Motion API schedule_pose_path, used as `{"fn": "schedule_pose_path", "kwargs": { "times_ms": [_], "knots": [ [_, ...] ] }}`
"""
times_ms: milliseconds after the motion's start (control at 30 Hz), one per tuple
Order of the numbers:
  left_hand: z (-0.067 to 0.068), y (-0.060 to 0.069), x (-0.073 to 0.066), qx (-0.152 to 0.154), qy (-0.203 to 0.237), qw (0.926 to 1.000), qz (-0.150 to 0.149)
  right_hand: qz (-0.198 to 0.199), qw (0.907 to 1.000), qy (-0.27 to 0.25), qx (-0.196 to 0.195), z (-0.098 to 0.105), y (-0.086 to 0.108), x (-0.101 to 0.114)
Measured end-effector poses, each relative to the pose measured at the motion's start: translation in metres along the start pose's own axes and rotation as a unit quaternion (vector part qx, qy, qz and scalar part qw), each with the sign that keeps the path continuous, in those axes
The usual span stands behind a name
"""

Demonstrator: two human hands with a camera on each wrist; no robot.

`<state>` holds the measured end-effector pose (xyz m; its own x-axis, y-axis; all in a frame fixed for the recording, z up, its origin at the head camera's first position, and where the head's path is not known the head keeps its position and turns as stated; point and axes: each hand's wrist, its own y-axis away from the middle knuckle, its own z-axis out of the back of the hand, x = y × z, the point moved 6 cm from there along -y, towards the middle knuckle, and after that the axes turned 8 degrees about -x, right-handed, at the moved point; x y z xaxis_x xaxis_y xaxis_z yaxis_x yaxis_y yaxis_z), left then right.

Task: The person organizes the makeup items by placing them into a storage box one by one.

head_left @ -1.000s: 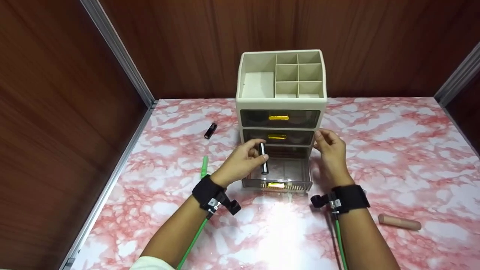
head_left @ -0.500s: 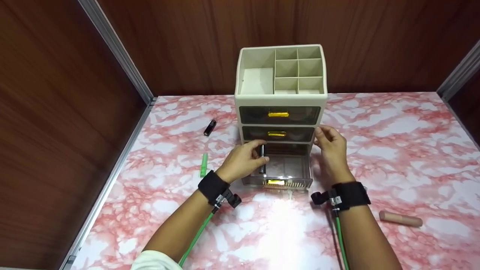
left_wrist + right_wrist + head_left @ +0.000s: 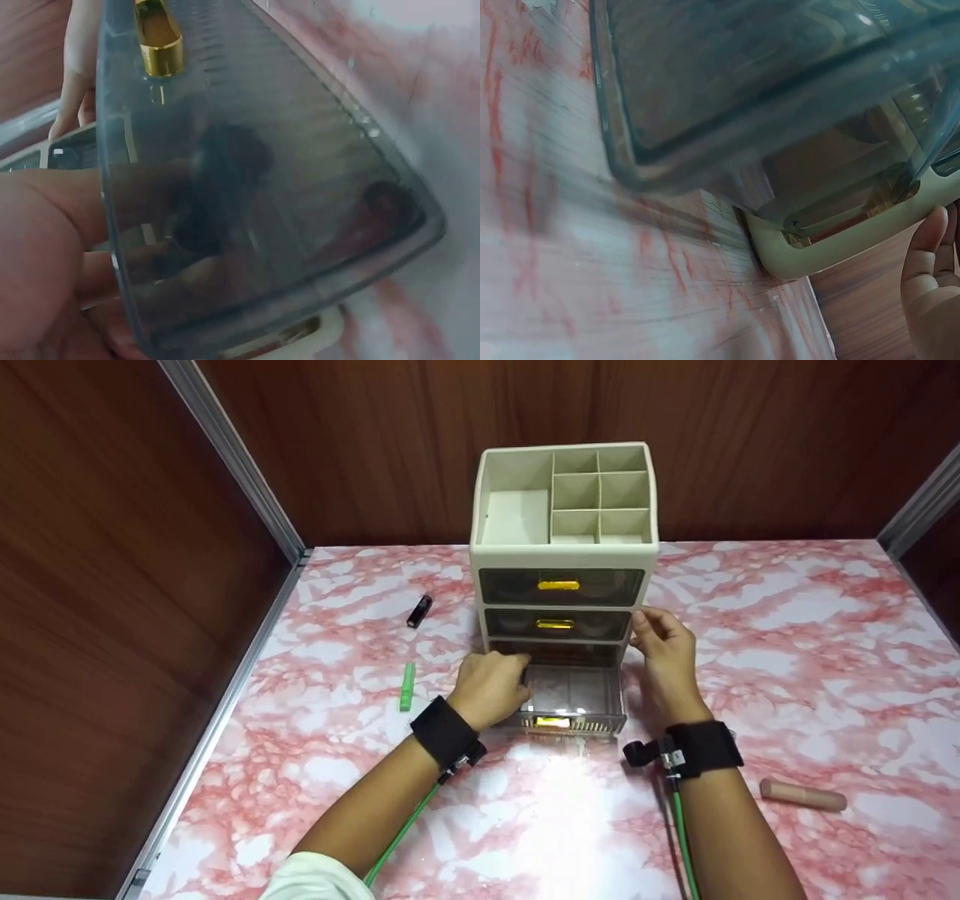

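Note:
A cream desktop drawer organizer (image 3: pixel 564 556) stands at the back with its bottom smoky clear drawer (image 3: pixel 581 686) pulled out. My left hand (image 3: pixel 489 684) reaches into the drawer's left side, its fingers holding a black tube (image 3: pixel 232 161), seen dimly through the drawer front in the left wrist view; the hand mostly hides it from the head camera. At the organizer's right side is my right hand (image 3: pixel 667 660), thumb touching the cream frame (image 3: pixel 855 240) and fingers loosely bent against the side. A reddish shape with a dark end (image 3: pixel 390 206) shows through the drawer; cannot tell what it is.
On the marbled table lie a black tube (image 3: pixel 419 611) and a green tube (image 3: pixel 406 687) at left, and a tan tube (image 3: pixel 802 795) at right. The upper drawers are closed. Wooden panels (image 3: pixel 375 450) enclose the back and sides.
My left hand has turned palm down and lowered into the drawer with the black tube, which stood in plain sight earlier. The right hand has stayed at the organizer's side.

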<state>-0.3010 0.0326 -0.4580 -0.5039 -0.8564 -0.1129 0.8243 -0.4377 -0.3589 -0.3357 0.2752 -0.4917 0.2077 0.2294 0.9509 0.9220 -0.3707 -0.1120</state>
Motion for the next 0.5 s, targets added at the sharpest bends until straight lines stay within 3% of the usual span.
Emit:
{"fn": "schedule_pose_path", "kwargs": {
  "times_ms": [233,500],
  "knots": [
    [-0.007,0.001,-0.008,0.019,-0.082,0.9963,-0.012,0.019,0.9998,-0.005,0.003,-0.003,0.001,0.001],
    [-0.02,-0.007,-0.011,0.084,-0.132,0.9876,-0.014,0.015,0.9999,0.001,0.0,-0.001,-0.001,0.001]
  ]
}}
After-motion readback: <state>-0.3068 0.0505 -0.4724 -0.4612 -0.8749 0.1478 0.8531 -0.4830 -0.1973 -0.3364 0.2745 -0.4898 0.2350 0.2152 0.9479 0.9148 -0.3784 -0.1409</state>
